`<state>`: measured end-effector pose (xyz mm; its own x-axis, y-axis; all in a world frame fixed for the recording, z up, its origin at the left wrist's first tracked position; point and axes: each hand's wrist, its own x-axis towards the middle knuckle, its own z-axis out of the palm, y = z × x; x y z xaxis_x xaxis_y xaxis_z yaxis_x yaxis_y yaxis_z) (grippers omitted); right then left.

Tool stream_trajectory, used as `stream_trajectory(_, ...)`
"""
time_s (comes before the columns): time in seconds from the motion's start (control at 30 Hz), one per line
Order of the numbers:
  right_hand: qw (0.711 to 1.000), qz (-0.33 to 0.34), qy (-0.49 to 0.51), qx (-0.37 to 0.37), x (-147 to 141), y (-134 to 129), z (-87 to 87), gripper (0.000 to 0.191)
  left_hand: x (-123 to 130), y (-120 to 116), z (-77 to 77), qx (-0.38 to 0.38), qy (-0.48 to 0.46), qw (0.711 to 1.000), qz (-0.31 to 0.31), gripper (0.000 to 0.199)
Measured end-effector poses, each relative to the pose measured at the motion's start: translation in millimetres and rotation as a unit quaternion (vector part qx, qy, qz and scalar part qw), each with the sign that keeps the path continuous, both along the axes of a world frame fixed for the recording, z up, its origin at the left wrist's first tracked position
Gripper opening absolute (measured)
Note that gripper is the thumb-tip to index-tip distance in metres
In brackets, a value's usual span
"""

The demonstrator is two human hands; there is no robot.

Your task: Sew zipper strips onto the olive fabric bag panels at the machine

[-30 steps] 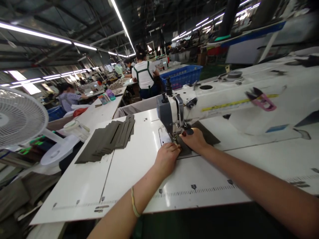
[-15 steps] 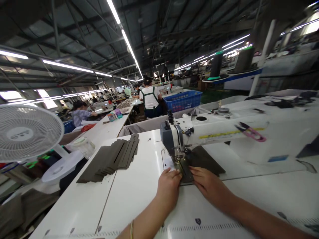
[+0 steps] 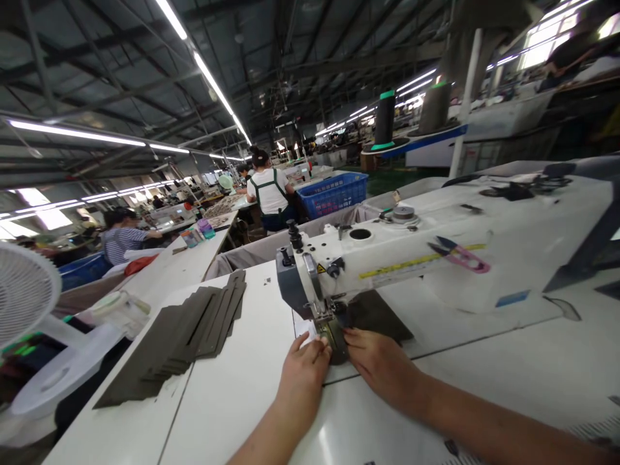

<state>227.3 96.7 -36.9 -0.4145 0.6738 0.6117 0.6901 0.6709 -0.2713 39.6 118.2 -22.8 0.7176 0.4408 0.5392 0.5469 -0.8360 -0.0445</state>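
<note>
A white sewing machine (image 3: pixel 387 252) stands on the white table, its needle area over a dark fabric piece (image 3: pixel 338 352). My left hand (image 3: pixel 304 368) lies at the left edge of that piece, fingers bent and closed on it. On the right edge, my right hand (image 3: pixel 375 358) presses with its fingers together, just in front of the presser foot. A larger dark fabric panel (image 3: pixel 380 315) lies behind my right hand, partly under the machine arm. Left of the machine, several dark cut pieces (image 3: pixel 179 329) are fanned out in a stack.
Pink-handled snips (image 3: pixel 460 255) rest on the machine arm. A white fan (image 3: pixel 24 297) and a clear jar (image 3: pixel 119 310) are at the left. Beyond the table are a blue crate (image 3: pixel 334 194), thread cones (image 3: pixel 385 123) and a person in a white shirt (image 3: pixel 268 190).
The view has turned right and tilted, so the machine, stack and fan appear farther left. Both hands remain at the small fabric piece by the needle.
</note>
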Motion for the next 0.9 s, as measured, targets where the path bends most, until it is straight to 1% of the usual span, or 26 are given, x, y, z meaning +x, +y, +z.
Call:
stream_trajectory(0.17,1.0,0.001,0.005,-0.003,-1.2,7.8,5.1,0.029,3.6,8.8,1.4,-0.01,0.01,1.0,0.013,0.022)
stream_trajectory(0.33,1.0,-0.008,0.015,-0.004,-3.2,13.3,9.9,0.031,4.0,13.3,0.6,-0.034,-0.013,0.998,0.043,0.016)
stream_trajectory(0.4,1.0,-0.01,0.012,0.0,-3.1,14.1,11.2,0.032,1.2,12.9,-0.2,-0.04,-0.019,0.999,0.03,0.016)
stream_trajectory(0.47,1.0,-0.009,0.009,0.002,-2.6,14.2,11.8,0.032,-1.8,12.0,-0.7,-0.043,-0.025,0.999,0.0,0.019)
stream_trajectory(0.53,1.0,-0.005,0.009,0.0,-1.9,14.1,11.1,0.032,-3.4,11.9,-1.3,-0.029,-0.033,0.999,-0.025,0.02)
stream_trajectory(0.57,1.0,-0.005,0.009,-0.004,-1.5,14.3,10.1,0.032,-3.4,12.3,-1.7,-0.022,-0.036,0.999,-0.027,0.019)
stream_trajectory(0.7,1.0,-0.016,-0.001,-0.019,0.0,18.2,3.1,0.031,-0.3,15.7,-3.6,-0.006,-0.045,0.999,-0.007,0.019)
stream_trajectory(0.8,0.999,-0.022,-0.017,-0.025,1.0,22.7,-1.6,0.03,1.3,17.2,-3.3,-0.014,-0.037,0.999,0.003,0.015)
stream_trajectory(0.9,0.999,-0.029,-0.023,-0.02,1.0,25.5,-2.1,0.03,0.9,17.6,-2.4,-0.034,-0.027,0.999,0.012,0.012)
